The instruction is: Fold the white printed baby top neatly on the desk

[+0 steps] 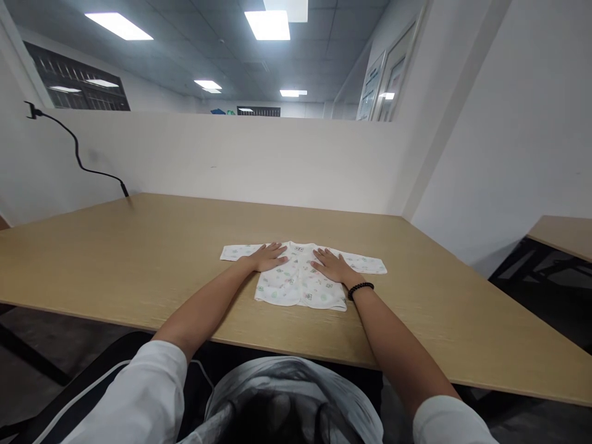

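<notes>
Hands (269,258) (333,267) spread flat, apart, on patterned shirt (300,280), hem (282,302) near table edge (296,349), room beyond sleeves (369,264)

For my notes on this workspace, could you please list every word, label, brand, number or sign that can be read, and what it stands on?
No text can be read.
Dark print at the neck of the small shirt: too small to read.
Wall panel beyond the low wall, at right: seems to carry writing, too blurred to read.
</notes>
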{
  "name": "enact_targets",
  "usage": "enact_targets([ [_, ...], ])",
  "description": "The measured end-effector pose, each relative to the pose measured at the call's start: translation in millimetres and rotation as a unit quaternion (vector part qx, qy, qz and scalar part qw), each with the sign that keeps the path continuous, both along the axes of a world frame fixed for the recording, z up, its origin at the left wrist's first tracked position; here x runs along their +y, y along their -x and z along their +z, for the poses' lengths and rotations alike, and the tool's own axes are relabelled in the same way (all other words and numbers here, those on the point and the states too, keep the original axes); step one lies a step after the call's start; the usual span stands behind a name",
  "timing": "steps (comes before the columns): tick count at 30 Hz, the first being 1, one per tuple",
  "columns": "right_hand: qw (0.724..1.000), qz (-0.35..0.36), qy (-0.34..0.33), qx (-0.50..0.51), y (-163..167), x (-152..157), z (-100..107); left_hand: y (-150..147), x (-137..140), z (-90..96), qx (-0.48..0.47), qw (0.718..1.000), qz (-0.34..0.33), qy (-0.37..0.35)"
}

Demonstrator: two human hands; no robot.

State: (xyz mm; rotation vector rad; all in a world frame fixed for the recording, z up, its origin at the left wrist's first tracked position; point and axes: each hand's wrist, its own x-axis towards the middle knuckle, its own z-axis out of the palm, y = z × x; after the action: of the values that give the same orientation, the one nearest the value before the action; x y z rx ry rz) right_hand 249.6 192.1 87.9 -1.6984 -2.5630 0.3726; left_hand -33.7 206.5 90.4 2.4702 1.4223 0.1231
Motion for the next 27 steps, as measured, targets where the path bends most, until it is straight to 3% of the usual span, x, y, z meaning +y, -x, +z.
enact_targets([
  [5,0.997,0.004,-0.029,0.069,-8,-6,24,10,-3,23.5,-0.034,0.998,-0.053,0.001],
  [9,0.990,0.097,0.055,0.089,0,-24,47,13,-11,38.8,0.022,0.986,-0.123,0.108],
  [11,0.983,0.128,0.123,0.040,8,-32,49,9,-16,40.1,0.069,0.977,-0.126,0.154],
  [15,0.969,0.133,0.203,-0.047,12,-37,46,3,-23,42.0,0.109,0.974,-0.124,0.157],
  [19,0.962,0.146,0.221,-0.059,-2,-34,52,1,-27,45.7,0.131,0.966,-0.158,0.155],
  [23,0.961,0.094,0.234,-0.116,-9,-36,58,-9,-29,39.6,0.194,0.960,-0.124,0.162],
  [27,0.958,0.114,0.246,-0.089,-10,-38,60,-16,-30,34.5,0.212,0.951,-0.155,0.162],
])
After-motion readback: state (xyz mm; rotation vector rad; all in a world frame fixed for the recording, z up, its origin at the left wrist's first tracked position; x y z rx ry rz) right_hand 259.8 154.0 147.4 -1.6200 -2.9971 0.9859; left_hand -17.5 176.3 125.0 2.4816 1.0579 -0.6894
